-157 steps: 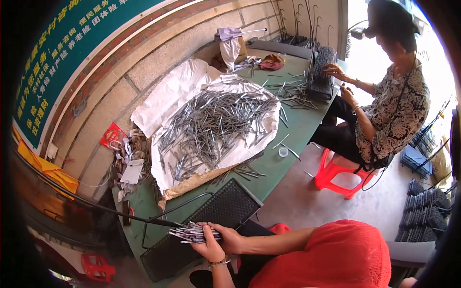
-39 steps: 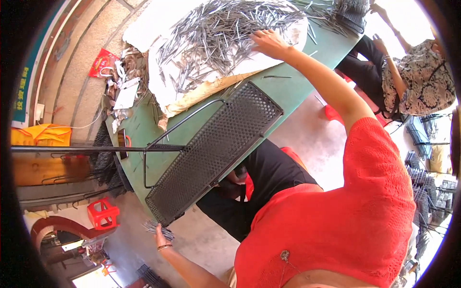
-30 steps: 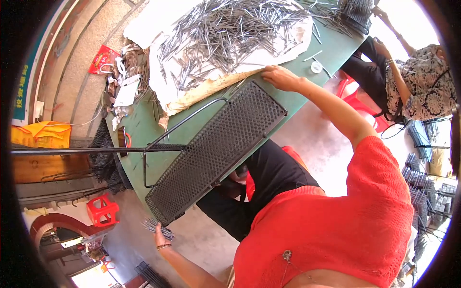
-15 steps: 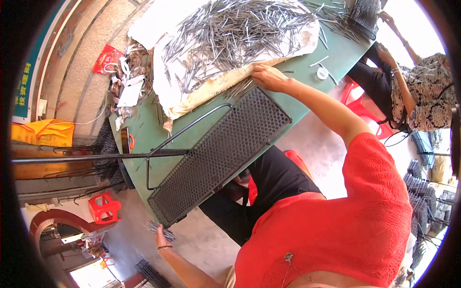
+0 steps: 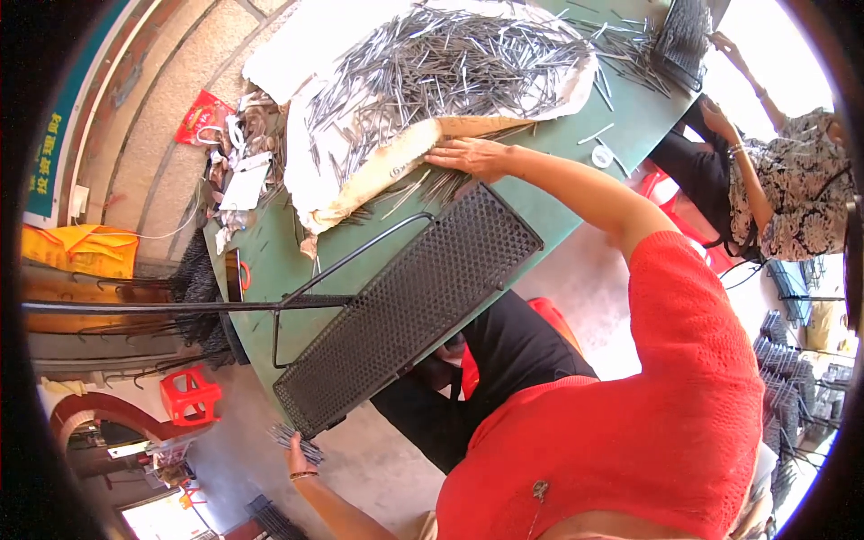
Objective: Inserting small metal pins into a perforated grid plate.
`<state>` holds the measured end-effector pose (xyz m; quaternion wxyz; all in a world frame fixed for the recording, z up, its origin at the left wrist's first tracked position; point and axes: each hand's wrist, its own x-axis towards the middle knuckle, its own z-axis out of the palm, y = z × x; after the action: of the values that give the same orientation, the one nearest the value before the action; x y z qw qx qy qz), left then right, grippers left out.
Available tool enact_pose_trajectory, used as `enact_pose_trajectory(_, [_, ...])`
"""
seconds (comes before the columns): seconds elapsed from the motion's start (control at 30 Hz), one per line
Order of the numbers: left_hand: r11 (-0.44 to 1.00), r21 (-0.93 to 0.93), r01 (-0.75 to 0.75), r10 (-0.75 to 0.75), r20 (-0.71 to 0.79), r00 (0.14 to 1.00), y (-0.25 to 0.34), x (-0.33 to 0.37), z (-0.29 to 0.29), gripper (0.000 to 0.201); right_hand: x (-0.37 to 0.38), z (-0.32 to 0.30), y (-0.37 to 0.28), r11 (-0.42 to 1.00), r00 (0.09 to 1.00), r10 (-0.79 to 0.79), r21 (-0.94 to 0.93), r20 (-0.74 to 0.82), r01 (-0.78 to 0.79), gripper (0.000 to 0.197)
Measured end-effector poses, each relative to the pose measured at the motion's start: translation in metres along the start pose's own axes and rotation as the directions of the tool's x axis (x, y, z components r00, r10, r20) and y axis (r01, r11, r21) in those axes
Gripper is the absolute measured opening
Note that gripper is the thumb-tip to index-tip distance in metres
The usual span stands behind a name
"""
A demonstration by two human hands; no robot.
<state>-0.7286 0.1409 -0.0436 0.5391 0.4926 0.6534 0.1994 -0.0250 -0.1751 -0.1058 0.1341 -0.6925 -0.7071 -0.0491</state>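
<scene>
My left hand (image 5: 297, 460), low on the left beyond the basket's end, is closed round a bundle of thin grey metal rods (image 5: 286, 436). A long black perforated metal basket (image 5: 418, 306) with a rod handle lies slantwise along the near edge of the green table (image 5: 562, 211). Beyond its right end my right hand (image 5: 472, 158) lies with fingers stretched out against the folded near edge of a whitish sack sheet (image 5: 360, 184). Heaped on that sheet is a large pile of metal rods (image 5: 477, 63). More loose rods (image 5: 409, 196) lie between the sheet and the basket.
A white tape roll (image 5: 602, 157) sits on the table's right side. At the far right a co-worker's hands (image 5: 720, 117) are near another black mesh basket (image 5: 681, 40). Red stools (image 5: 190, 396) stand around. Crumpled wrappers and orange-handled scissors (image 5: 245, 274) lie at left.
My right hand has slid left along the sheet's edge, its fingers now flatter. More loose rods show below the sheet. My left hand has dropped slightly, still holding its bundle.
</scene>
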Motion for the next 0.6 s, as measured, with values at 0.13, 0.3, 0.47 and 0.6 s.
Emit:
enact_pose_trajectory(0.13, [0.999,-0.047,-0.002,0.001,-0.026,1.000,0.001,-0.004,0.006,0.018,0.020,0.001,0.001,0.989,0.994,0.048,-0.134,-0.100,-0.061,0.092])
enact_pose_trajectory(0.3, [0.999,-0.049,0.015,-0.015,-0.007,1.000,0.001,-0.006,0.003,0.021,0.033,0.015,-0.003,0.980,0.980,0.103,-0.150,-0.170,-0.129,0.072])
enact_pose_trajectory(0.47, [0.997,-0.066,-0.038,0.039,0.020,0.999,0.003,-0.015,0.010,0.020,0.034,0.008,-0.001,0.971,0.936,0.168,-0.114,-0.310,-0.212,0.079])
enact_pose_trajectory(0.6, [0.997,-0.051,-0.054,0.058,0.067,0.996,0.012,-0.022,0.018,0.023,0.047,0.003,0.029,0.940,0.936,0.326,-0.061,-0.135,-0.336,0.088])
